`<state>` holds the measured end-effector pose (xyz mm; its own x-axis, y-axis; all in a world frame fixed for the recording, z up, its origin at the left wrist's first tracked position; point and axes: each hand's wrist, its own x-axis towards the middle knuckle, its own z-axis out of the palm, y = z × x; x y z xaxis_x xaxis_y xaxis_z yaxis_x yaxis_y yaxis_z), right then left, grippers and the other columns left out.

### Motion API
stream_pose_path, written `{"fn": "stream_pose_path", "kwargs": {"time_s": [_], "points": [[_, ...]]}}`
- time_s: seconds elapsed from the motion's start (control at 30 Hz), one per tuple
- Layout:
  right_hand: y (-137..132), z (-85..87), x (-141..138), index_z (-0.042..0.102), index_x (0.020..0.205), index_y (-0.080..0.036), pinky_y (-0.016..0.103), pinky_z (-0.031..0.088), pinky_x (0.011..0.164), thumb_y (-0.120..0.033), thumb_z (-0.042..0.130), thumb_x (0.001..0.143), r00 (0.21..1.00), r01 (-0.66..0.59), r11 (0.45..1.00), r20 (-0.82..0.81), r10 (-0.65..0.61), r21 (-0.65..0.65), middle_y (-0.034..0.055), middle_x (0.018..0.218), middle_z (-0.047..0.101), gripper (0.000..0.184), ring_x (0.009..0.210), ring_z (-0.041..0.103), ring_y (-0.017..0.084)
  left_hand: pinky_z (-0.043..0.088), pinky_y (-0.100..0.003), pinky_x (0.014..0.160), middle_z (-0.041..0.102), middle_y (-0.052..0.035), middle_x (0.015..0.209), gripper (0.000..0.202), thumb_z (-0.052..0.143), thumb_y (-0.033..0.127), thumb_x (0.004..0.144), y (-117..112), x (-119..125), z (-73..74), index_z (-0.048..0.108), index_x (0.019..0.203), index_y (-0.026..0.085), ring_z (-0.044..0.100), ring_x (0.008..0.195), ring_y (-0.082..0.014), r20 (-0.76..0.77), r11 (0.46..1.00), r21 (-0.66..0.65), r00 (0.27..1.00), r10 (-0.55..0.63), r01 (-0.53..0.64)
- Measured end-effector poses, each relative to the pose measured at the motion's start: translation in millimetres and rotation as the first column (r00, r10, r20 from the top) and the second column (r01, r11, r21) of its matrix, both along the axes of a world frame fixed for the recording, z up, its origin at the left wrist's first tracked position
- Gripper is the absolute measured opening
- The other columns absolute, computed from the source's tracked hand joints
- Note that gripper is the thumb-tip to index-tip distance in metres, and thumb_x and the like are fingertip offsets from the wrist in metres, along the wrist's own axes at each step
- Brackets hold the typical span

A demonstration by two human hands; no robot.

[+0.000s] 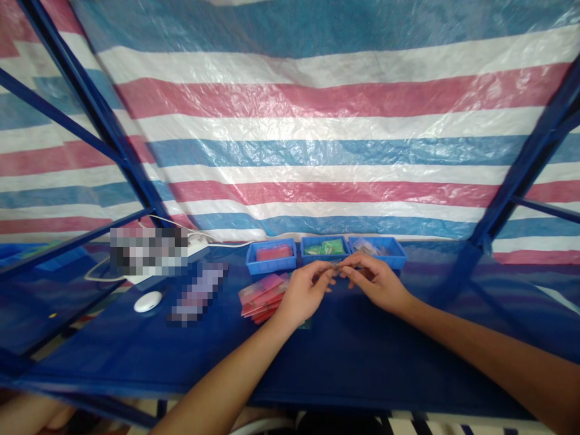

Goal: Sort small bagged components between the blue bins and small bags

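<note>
My left hand (310, 290) and my right hand (374, 281) meet over the blue table, fingertips pinched close together. Between them is something small and thin, too small and blurred to name. Beside and partly behind my left hand lies a loose pile of red and pink packets (263, 296). Just beyond my fingers stand three blue bins: one with red packets (272, 263), one with green packets (325, 246), and one with clear, greyish packets (378, 249). A dark green edge shows under my left wrist.
On the left of the table (408, 362) lie a white oval case (148, 301), a blurred-out flat object (199, 293) and white cables. Blue metal posts (534, 151) rise at both sides. A striped plastic sheet (317, 127) hangs behind. Part of another person's arm shows at lower left.
</note>
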<state>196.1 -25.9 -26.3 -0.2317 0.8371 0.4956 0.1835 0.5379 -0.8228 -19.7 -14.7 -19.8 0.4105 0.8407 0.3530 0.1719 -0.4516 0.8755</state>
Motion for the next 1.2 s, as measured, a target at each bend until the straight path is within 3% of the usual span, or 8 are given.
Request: {"fn": "stream_pose_path", "kwargs": {"time_s": [0.13,0.3,0.5,0.7,0.83,1.0,1.1,1.2], "points": [[2.8,2.9,5.3,0.077,0.105,-0.026,0.043,0.060,0.088,-0.044,0.064,0.098,0.995,0.032,0.987,0.086,-0.046,0.156,0.0110,0.119,0.068,0.023,0.108,0.068,0.028,0.058,-0.027,0.070,0.075,-0.0094,0.103,0.029,0.058,0.039,0.100,3.5,1.4,-2.5,0.066,0.116,0.015,0.073,0.085,-0.0175,0.105,0.994,-0.095,0.994,-0.038,0.048],[1.7,4.0,4.3,0.076,0.109,-0.027,0.043,0.058,0.088,-0.043,0.058,0.102,0.990,-0.059,0.992,0.135,0.044,0.112,0.0082,0.103,0.072,0.025,0.093,0.070,0.025,0.059,-0.028,0.070,0.075,-0.0080,0.097,0.041,0.063,0.038,0.098,-1.1,2.4,-2.3,0.055,0.133,0.019,0.074,0.081,-0.0176,0.099,0.987,-0.130,0.992,-0.079,0.092],[8.2,12.1,20.7,0.072,0.115,-0.028,0.045,0.055,0.091,-0.039,0.058,0.101,0.940,0.175,0.914,0.215,-0.266,0.365,0.0099,0.110,0.072,0.023,0.101,0.067,0.029,0.062,-0.029,0.068,0.074,-0.0090,0.103,0.064,0.061,0.039,0.099,-5.3,2.5,-0.6,0.034,0.156,0.025,0.074,0.079,-0.0164,0.132,0.984,-0.155,0.989,-0.070,0.091],[36.9,13.0,60.1,0.072,0.097,-0.021,0.047,0.049,0.091,-0.037,0.052,0.102,0.672,0.331,0.757,0.423,-0.608,0.563,0.0119,0.093,0.071,0.026,0.097,0.062,0.032,0.061,-0.027,0.064,0.072,-0.0070,0.098,0.059,0.059,0.043,0.100,-6.9,0.9,6.1,0.041,0.152,0.022,0.070,0.070,-0.0144,0.119,0.995,-0.070,0.991,-0.063,0.071],[54.2,4.0,77.6,0.073,0.087,-0.020,0.045,0.046,0.088,-0.041,0.050,0.102,0.488,0.359,0.727,0.546,-0.681,0.586,0.0120,0.082,0.070,0.035,0.091,0.060,0.032,0.058,-0.027,0.067,0.072,-0.0056,0.093,0.044,0.052,0.040,0.103,-12.9,-5.6,13.4,0.053,0.143,0.021,0.069,0.072,-0.0147,-0.085,0.991,0.125,0.996,-0.028,0.039],[60.9,-1.0,84.4,0.076,0.083,-0.019,0.047,0.044,0.086,-0.047,0.044,0.104,0.349,0.382,0.713,0.623,-0.700,0.587,0.0134,0.079,0.069,0.048,0.080,0.058,0.031,0.055,-0.032,0.088,0.074,-0.0079,0.106,0.033,0.047,0.031,0.104,-23.5,-12.2,23.7,0.067,0.129,0.025,0.071,0.094,-0.0204,-0.448,0.858,0.466,0.894,0.020,0.215],[56.0,2.5,79.3,0.077,0.090,-0.018,0.049,0.045,0.088,-0.047,0.044,0.104,0.391,0.391,0.694,0.574,-0.720,0.604,0.0151,0.085,0.069,0.046,0.086,0.059,0.033,0.054,-0.033,0.090,0.074,-0.0087,0.103,0.033,0.045,0.031,0.104,-22.6,-16.0,29.4,0.071,0.123,0.024,0.070,0.096,-0.0221,-0.545,0.812,0.518,0.836,0.069,0.270],[41.8,7.3,62.1,0.075,0.101,-0.019,0.051,0.047,0.093,-0.042,0.048,0.103,0.580,0.296,0.756,0.520,-0.628,0.584,0.0144,0.093,0.070,0.035,0.094,0.060,0.033,0.052,-0.035,0.091,0.074,-0.0092,0.098,0.031,0.046,0.030,0.104,-14.8,-26.6,34.0,0.073,0.117,0.023,0.070,0.094,-0.0229,-0.583,0.784,0.559,0.800,0.141,0.269]]}}
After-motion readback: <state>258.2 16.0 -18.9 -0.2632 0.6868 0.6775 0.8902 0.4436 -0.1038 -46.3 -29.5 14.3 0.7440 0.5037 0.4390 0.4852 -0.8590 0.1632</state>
